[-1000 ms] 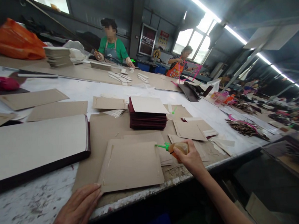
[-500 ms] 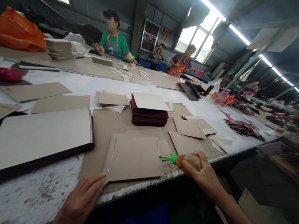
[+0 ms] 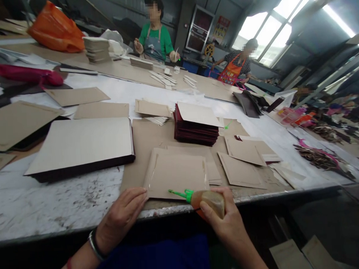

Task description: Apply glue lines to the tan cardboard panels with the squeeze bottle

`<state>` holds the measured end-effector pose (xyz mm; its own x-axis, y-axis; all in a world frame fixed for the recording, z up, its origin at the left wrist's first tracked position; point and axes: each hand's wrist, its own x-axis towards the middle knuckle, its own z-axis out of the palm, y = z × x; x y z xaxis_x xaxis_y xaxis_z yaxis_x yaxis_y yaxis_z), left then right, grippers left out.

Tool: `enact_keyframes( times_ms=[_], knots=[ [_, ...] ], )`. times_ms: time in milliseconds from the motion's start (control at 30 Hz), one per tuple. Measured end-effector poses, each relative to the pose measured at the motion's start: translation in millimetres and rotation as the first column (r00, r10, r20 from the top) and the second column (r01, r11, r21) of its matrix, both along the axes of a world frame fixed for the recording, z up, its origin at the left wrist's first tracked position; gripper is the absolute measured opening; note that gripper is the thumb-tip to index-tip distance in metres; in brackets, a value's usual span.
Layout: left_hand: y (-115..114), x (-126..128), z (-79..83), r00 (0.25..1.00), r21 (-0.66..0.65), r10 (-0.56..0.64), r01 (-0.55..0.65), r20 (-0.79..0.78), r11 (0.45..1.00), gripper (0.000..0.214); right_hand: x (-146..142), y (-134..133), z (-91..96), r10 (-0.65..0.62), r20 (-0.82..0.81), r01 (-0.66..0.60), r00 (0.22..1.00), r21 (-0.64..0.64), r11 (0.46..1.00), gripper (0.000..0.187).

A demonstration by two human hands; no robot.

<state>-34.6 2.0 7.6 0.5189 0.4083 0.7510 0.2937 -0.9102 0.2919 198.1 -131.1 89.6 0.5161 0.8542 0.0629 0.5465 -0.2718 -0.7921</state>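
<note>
My right hand [image 3: 223, 212] is closed around a glue bottle [image 3: 210, 204] with a green nozzle. The bottle tilts left, and its tip hovers over or touches the lower middle of a tan cardboard sheet [image 3: 178, 174]; I cannot tell which. Shiny glue lines run along the sheet's left and right sides. At the sheet's lower left corner, my left hand [image 3: 123, 214] pinches the edge with its fingers pressed together. More cardboard sheets lie partly hidden under this one. Behind it stands a stack of dark red panels [image 3: 195, 130] topped by a pale sheet [image 3: 198, 113].
A large pale-topped stack [image 3: 84, 142] lies left. Glued cards [image 3: 243, 171] rest at right. Across the table [image 3: 90, 206] are a pink pouch [image 3: 28, 74], an orange bag [image 3: 57, 28] and two persons. The table's front edge runs just below the sheet.
The bottle's tip has moved from the sheet's right side to its lower middle. The whole view has shifted, and my left hand still holds the lower left corner.
</note>
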Motion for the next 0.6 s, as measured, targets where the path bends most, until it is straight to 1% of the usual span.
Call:
enact_keyframes(
  times_ms=[33,100,233,267,333,433,600],
  knots=[
    [-0.1,-0.1,-0.3,1.000,-0.006,0.000,0.000,0.000,1.000,0.015,-2.7,4.2,-3.7,0.029,0.013,-0.029,0.999,0.005,1.000,0.031],
    [0.0,-0.1,-1.0,1.000,-0.020,0.002,-0.002,-0.002,1.000,0.015,-5.1,8.9,-8.9,0.046,0.050,-0.047,0.998,0.025,0.999,0.029],
    [0.5,-0.5,-2.4,1.000,-0.049,0.000,0.001,0.018,0.999,0.016,0.7,2.7,-8.2,0.037,0.080,-0.039,0.996,0.018,0.999,0.029],
    [0.5,-0.7,-2.7,1.000,-0.055,0.000,0.001,0.020,0.998,0.017,3.5,-1.3,-6.3,0.015,0.076,-0.016,0.997,0.012,1.000,0.030],
    [0.5,-1.1,-2.9,1.000,-0.060,0.001,0.000,0.014,0.998,0.017,9.6,-10.1,-1.5,-0.071,0.076,0.071,0.995,0.002,0.997,0.033],
    [0.4,-1.4,-2.4,1.000,-0.056,0.007,-0.006,0.008,0.998,0.016,17.8,-23.1,5.9,-0.203,0.131,0.206,0.970,-0.007,0.979,0.037],
    [0.5,-1.0,-0.3,1.000,-0.036,0.006,-0.005,0.029,0.999,0.017,28.0,-39.0,16.0,-0.303,0.169,0.313,0.938,-0.040,0.949,0.036]
  ],
)
